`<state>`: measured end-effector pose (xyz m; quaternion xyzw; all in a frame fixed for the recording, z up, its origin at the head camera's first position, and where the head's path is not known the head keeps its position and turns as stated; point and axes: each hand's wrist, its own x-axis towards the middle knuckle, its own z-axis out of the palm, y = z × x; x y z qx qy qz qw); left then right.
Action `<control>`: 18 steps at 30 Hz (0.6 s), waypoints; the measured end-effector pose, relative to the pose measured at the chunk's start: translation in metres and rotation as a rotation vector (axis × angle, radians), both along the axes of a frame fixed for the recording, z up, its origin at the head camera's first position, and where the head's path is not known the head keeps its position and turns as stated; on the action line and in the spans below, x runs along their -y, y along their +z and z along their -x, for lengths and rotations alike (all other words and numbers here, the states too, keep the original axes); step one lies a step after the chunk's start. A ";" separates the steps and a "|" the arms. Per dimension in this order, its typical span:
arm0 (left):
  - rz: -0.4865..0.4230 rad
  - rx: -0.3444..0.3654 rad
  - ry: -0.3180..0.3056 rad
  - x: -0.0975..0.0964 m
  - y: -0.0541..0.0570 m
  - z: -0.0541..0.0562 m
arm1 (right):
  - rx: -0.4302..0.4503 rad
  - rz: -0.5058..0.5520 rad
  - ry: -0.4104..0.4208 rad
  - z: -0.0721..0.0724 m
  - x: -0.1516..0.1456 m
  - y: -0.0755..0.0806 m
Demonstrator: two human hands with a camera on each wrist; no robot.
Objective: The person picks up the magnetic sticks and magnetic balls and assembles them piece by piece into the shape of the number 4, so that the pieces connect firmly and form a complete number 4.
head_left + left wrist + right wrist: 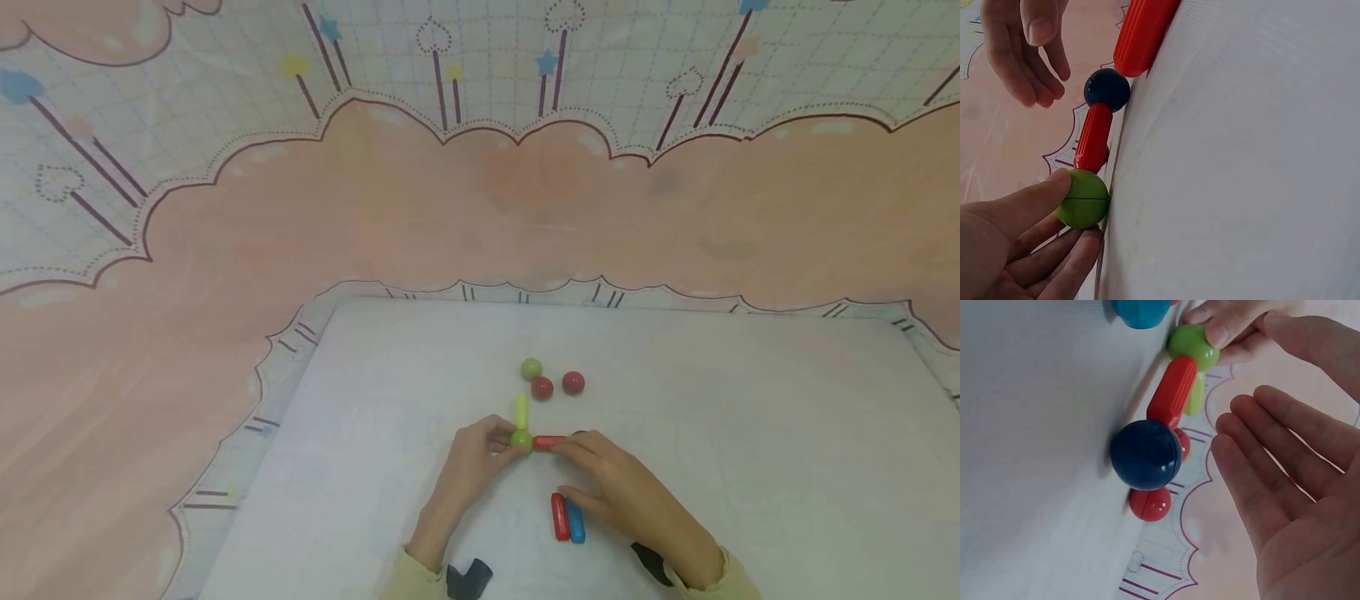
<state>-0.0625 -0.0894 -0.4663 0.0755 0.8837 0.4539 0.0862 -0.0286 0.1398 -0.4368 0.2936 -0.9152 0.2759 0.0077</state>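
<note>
My left hand [476, 458] pinches a light green ball [1084, 200] between thumb and fingers at the white tabletop. A yellow-green rod [522, 410] points away from this ball toward the far side. From its right side a short red rod [1094, 139] runs to a dark blue ball [1146, 455], which the right hand mostly covers in the head view. My right hand [626, 483] hovers by the blue ball with fingers extended and apart, holding nothing; the right wrist view shows its bare palm.
Nearer the body, a loose red rod [560, 517] and a blue rod [576, 521] lie side by side. Beyond the joined pieces are a green ball [531, 368] and two red balls [573, 382]. A patterned cloth [450, 208] lies past the white tabletop [750, 400].
</note>
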 end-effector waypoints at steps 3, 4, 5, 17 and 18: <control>-0.008 -0.006 -0.002 0.000 0.001 0.000 | 0.022 -0.022 -0.010 -0.003 -0.001 0.000; -0.007 -0.009 -0.002 0.000 0.001 -0.001 | 0.037 -0.032 -0.016 -0.004 -0.001 0.000; -0.004 -0.012 -0.002 0.000 0.001 -0.001 | 0.055 -0.041 -0.023 -0.005 0.000 0.000; 0.010 -0.004 0.010 -0.001 0.001 -0.002 | 0.096 -0.079 0.044 -0.015 -0.001 -0.005; 0.010 0.000 0.011 -0.001 0.001 -0.002 | 0.091 -0.080 0.054 -0.015 -0.001 -0.006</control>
